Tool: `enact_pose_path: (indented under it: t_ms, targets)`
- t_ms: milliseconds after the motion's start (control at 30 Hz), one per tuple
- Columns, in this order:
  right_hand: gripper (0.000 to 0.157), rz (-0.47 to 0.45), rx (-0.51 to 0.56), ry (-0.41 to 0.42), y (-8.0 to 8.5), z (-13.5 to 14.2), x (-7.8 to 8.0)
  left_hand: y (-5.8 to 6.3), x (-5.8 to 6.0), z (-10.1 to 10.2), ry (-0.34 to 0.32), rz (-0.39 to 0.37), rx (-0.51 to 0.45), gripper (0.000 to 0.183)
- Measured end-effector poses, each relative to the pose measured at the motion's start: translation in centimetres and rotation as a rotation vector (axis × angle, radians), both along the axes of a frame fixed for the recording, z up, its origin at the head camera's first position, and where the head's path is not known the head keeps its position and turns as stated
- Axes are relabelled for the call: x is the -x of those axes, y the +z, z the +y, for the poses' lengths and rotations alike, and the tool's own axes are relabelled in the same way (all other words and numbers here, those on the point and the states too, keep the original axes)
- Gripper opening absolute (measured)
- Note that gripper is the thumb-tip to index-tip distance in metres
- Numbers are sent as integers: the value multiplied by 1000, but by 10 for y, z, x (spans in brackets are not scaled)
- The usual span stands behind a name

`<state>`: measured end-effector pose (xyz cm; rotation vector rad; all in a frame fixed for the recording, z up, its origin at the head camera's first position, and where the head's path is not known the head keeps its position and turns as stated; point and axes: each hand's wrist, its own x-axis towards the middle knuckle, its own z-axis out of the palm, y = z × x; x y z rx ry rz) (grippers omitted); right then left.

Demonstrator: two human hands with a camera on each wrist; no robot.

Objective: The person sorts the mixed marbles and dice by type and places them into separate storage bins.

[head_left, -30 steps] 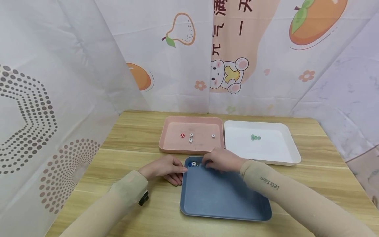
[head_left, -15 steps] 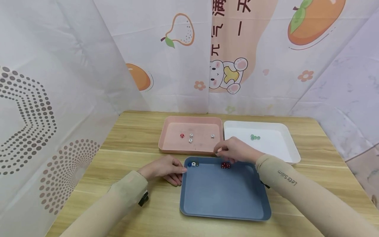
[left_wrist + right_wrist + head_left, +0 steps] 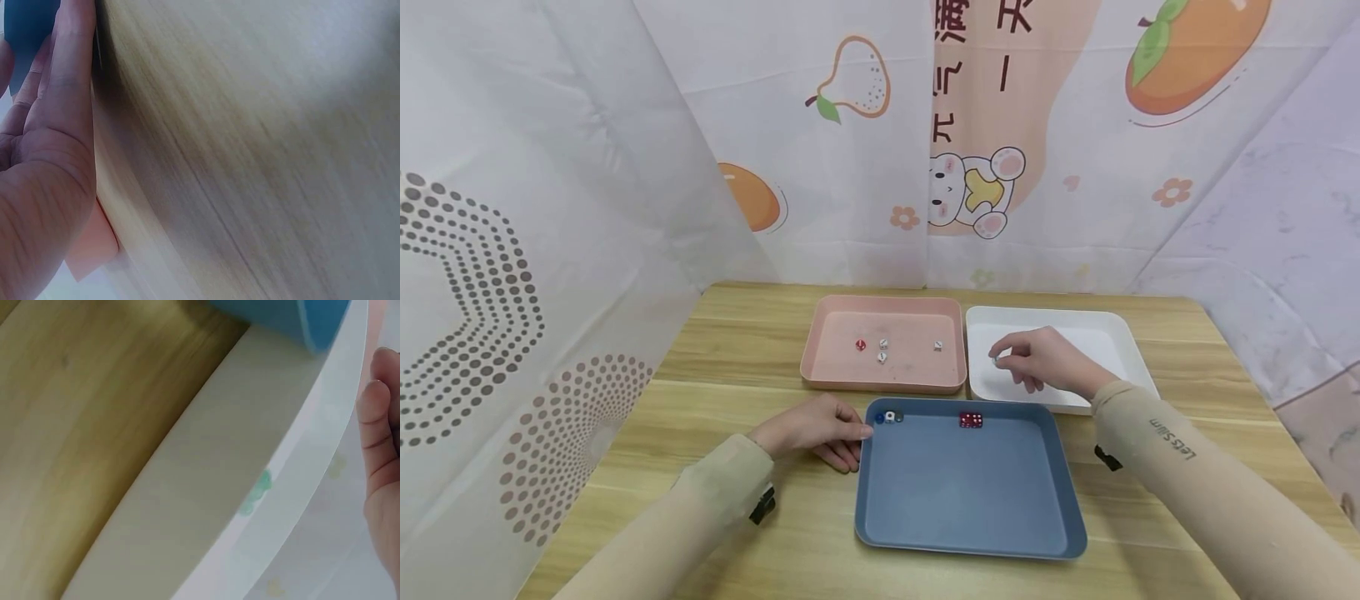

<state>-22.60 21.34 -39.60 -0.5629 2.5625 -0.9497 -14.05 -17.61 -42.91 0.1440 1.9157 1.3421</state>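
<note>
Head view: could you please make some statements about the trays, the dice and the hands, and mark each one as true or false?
1. The pink tray holds one red die and three white dice. True.
2. The left hand lies inside the pink tray. False: it is at the left edge of the blue tray.
3. The right hand, over the white tray, pinches a small pale piece. True.
4. The dark red dice lie by the blue tray's near edge. False: they lie by its far edge.
5. The white tray stands left of the pink one. False: it stands right of it.
</note>
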Motion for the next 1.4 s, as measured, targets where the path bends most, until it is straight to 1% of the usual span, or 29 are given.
enact_pose_path:
  t_ms: [100, 200, 533, 800, 933, 1167, 1400]
  targets:
    - [22, -9, 9, -31, -2, 12, 4, 0, 0, 0, 1, 2, 0, 29]
    - [24, -5, 21, -45, -3, 23, 6, 0, 0, 1, 2, 2, 1, 29]
    - [26, 7, 38, -97, -6, 57, 10, 0, 1, 1, 0, 10, 13, 29]
    - [26, 24, 0, -153, -5, 79, 10, 0, 1, 1, 0, 11, 16, 29]
    - [27, 3, -3, -174, -6, 88, 12, 0, 1, 1, 2, 6, 15, 29]
    - [29, -34, -12, -188, -10, 103, 16, 1, 0, 2, 4, 4, 14, 30]
    - [28, -82, -42, -203, -15, 107, 18, 1, -1, 1, 7, 2, 10, 30]
